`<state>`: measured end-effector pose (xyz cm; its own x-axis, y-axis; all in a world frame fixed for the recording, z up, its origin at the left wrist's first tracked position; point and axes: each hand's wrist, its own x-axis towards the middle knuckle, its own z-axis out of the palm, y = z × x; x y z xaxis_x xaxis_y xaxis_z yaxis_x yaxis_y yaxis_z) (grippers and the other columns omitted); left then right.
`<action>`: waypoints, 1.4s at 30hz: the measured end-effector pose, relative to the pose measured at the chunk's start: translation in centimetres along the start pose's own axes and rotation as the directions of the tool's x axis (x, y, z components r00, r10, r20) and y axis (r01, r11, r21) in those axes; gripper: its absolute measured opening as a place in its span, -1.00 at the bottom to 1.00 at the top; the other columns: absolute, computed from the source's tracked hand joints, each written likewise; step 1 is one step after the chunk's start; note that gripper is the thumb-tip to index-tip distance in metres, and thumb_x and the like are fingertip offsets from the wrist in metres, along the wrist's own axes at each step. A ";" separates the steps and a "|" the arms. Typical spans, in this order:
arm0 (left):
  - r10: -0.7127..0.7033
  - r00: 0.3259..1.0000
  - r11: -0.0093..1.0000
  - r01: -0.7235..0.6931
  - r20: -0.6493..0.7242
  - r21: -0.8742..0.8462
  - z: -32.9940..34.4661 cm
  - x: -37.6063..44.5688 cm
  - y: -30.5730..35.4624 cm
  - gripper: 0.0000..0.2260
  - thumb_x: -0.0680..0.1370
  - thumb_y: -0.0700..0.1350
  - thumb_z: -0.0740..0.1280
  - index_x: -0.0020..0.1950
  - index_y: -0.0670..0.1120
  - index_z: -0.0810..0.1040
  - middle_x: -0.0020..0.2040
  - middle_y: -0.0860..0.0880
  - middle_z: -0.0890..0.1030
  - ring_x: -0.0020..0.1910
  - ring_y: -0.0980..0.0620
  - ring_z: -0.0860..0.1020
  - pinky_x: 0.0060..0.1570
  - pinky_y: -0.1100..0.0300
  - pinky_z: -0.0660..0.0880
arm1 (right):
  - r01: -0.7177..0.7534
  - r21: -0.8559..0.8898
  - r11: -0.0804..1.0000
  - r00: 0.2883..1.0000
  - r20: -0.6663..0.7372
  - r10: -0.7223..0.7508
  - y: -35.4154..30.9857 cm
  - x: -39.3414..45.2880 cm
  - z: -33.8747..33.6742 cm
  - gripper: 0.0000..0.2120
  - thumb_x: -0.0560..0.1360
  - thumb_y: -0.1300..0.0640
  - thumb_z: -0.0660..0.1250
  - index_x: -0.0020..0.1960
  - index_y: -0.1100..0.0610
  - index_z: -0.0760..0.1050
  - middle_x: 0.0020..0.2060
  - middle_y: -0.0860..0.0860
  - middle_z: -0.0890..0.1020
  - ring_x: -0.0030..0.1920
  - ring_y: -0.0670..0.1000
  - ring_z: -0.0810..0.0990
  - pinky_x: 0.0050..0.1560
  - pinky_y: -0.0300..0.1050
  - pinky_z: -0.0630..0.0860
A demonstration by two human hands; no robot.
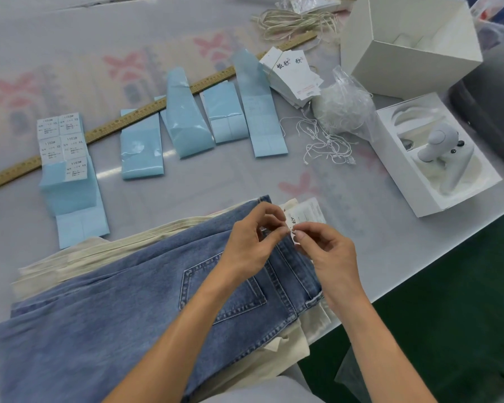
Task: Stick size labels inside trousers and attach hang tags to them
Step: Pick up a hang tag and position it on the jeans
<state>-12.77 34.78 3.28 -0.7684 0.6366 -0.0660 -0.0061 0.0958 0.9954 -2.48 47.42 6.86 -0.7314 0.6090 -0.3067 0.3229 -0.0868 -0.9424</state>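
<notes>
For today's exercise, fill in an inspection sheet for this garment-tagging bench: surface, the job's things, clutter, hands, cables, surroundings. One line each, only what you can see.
Surface: pale table with faded floral print.
Job's things: blue jeans lying on cream trousers; hang tag at the waistband; size labels on blue backing sheets; hang tag stack; loose white tag strings.
Clutter: wooden ruler; open white box; tray with white device; bag of strings.
Hands: left hand and right hand each pinch the tag's string at the waistband.
Cables: nothing seen.
Surroundings: green floor.
</notes>
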 end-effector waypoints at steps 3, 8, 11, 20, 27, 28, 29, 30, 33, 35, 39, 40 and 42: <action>-0.008 1.000 1.000 0.008 0.012 0.021 0.0 -0.1 -0.1 -0.77 0.58 -0.21 0.43 0.04 0.09 0.46 -0.18 0.02 0.64 -0.19 0.12 0.57 -0.12 0.28 0.44 | -0.069 0.077 0.995 0.998 0.010 0.069 0.2 -0.2 0.6 -0.84 0.53 0.27 0.45 0.00 0.05 0.72 -0.03 0.03 0.75 0.04 0.06 0.72 0.05 -0.11 0.66; -0.026 1.000 1.000 0.026 -0.001 0.016 -0.2 -0.2 0.0 -0.73 0.59 -0.26 0.40 0.00 0.06 0.37 -0.18 -0.13 0.60 -0.24 0.02 0.50 -0.13 0.16 0.46 | -0.091 0.127 0.988 0.996 0.016 0.090 0.2 -0.5 1.2 -0.81 0.54 0.29 0.43 0.01 0.05 0.74 0.00 0.06 0.75 0.02 0.06 0.73 -0.01 -0.20 0.64; -0.047 0.999 0.999 0.047 0.021 0.012 -0.3 -0.4 0.0 -0.77 0.59 -0.26 0.40 0.00 -0.04 0.36 -0.19 -0.20 0.58 -0.21 -0.17 0.50 -0.11 -0.05 0.47 | -0.083 0.129 0.988 0.997 0.009 0.083 0.4 -0.4 1.4 -0.80 0.55 0.28 0.43 0.01 0.03 0.74 -0.02 0.07 0.75 0.01 0.07 0.73 0.00 -0.19 0.64; -0.102 0.994 0.994 0.102 0.027 -0.025 -0.7 -0.5 0.0 -0.73 0.59 -0.30 0.38 0.00 -0.02 0.32 -0.14 -0.22 0.63 -0.11 -0.32 0.54 0.03 -0.30 0.47 | -0.070 0.172 0.983 0.997 -0.002 0.072 0.6 -0.1 1.7 -0.83 0.51 0.31 0.46 -0.07 0.05 0.70 -0.07 0.11 0.74 -0.09 0.05 0.71 -0.03 -0.15 0.65; -0.098 0.995 0.995 0.098 0.009 -0.031 -0.6 -0.6 -0.4 -0.71 0.57 -0.27 0.42 -0.01 0.02 0.34 -0.15 -0.15 0.64 -0.14 -0.24 0.57 0.01 -0.24 0.50 | -0.031 0.056 0.998 1.000 0.001 0.031 0.5 -0.2 1.7 -0.82 0.52 0.30 0.47 -0.07 0.03 0.69 -0.09 0.07 0.74 -0.05 0.05 0.72 -0.01 -0.14 0.66; -0.089 0.996 0.996 0.089 0.000 -0.033 -0.5 -0.6 -0.4 -0.71 0.56 -0.25 0.44 -0.02 0.03 0.35 -0.16 -0.11 0.65 -0.15 -0.20 0.58 0.00 -0.20 0.52 | -0.020 0.038 0.999 1.000 0.001 0.020 0.4 -0.2 1.8 -0.83 0.52 0.30 0.47 -0.07 0.03 0.69 -0.09 0.07 0.74 -0.05 0.06 0.72 0.00 -0.13 0.66; -0.078 0.997 0.996 0.077 -0.012 -0.041 -0.4 -0.6 -0.4 -0.72 0.56 -0.23 0.46 -0.03 0.03 0.37 -0.17 -0.07 0.65 -0.16 -0.15 0.59 -0.03 -0.13 0.54 | -0.020 0.043 0.999 1.000 0.000 0.020 0.4 -0.3 1.8 -0.84 0.52 0.29 0.46 -0.07 0.04 0.69 -0.10 0.07 0.74 -0.05 0.06 0.72 0.00 -0.13 0.66; -0.068 0.997 0.996 0.067 -0.027 -0.059 -0.3 -0.6 -0.4 -0.73 0.54 -0.22 0.47 -0.04 0.04 0.40 -0.17 -0.02 0.65 -0.17 -0.10 0.60 -0.05 -0.07 0.55 | -0.039 0.082 0.996 0.999 -0.005 0.039 0.3 -0.3 2.0 -0.85 0.52 0.30 0.46 -0.08 0.06 0.69 -0.10 0.08 0.74 -0.07 0.05 0.71 0.00 -0.14 0.66; -0.088 0.993 0.983 0.074 -0.082 -0.167 0.0 -0.6 -0.6 -0.78 0.49 -0.17 0.52 -0.08 0.03 0.48 -0.20 0.11 0.61 -0.20 0.05 0.57 -0.10 0.01 0.53 | -0.160 0.341 0.927 0.986 0.007 0.168 0.0 -0.6 2.6 -0.87 0.53 0.33 0.42 -0.08 0.13 0.68 -0.15 0.12 0.72 -0.14 0.00 0.68 -0.05 -0.19 0.65; -0.122 0.988 0.968 0.096 -0.098 -0.230 0.2 -0.7 -1.0 -0.79 0.46 -0.14 0.53 -0.09 -0.01 0.50 -0.20 0.09 0.60 -0.20 0.03 0.54 -0.13 0.00 0.52 | -0.198 0.422 0.884 0.977 0.015 0.212 -0.1 -0.8 2.8 -0.90 0.53 0.34 0.40 -0.05 0.20 0.66 -0.14 0.14 0.71 -0.14 0.00 0.67 -0.06 -0.19 0.64; -0.130 0.987 0.963 0.103 -0.094 -0.250 0.6 -0.9 -1.5 -0.85 0.51 -0.18 0.50 -0.08 -0.07 0.54 -0.21 0.04 0.61 -0.20 0.07 0.55 -0.14 0.14 0.52 | -0.187 0.400 0.897 0.976 -0.031 0.217 0.1 -0.8 3.5 -0.92 0.52 0.35 0.41 -0.04 0.23 0.66 -0.14 0.16 0.72 -0.13 0.02 0.68 -0.01 -0.17 0.65; -0.129 0.987 0.964 0.103 -0.093 -0.244 0.6 -0.9 -1.6 -0.89 0.54 -0.20 0.48 -0.07 -0.09 0.56 -0.20 0.01 0.63 -0.20 0.05 0.57 -0.12 0.12 0.54 | -0.172 0.361 0.917 0.978 -0.049 0.203 0.1 -0.7 3.6 -0.92 0.52 0.35 0.42 -0.04 0.23 0.67 -0.16 0.15 0.73 -0.15 0.01 0.68 -0.03 -0.18 0.65; -0.114 0.990 0.968 0.091 -0.085 -0.234 0.4 -0.9 -1.8 -0.96 0.58 -0.22 0.44 -0.01 -0.10 0.62 -0.15 -0.05 0.68 -0.16 -0.05 0.63 -0.07 0.03 0.58 | -0.129 0.264 0.956 0.987 -0.063 0.150 0.1 -0.3 3.6 -0.91 0.54 0.32 0.43 -0.03 0.19 0.69 -0.18 0.14 0.73 -0.17 0.00 0.68 -0.07 -0.20 0.64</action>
<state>-11.80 34.39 1.48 -0.8144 0.5540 -0.1729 -0.2259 -0.0282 0.9737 -4.43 44.39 6.36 -0.6356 0.6374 -0.4356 0.2444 -0.3691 -0.8967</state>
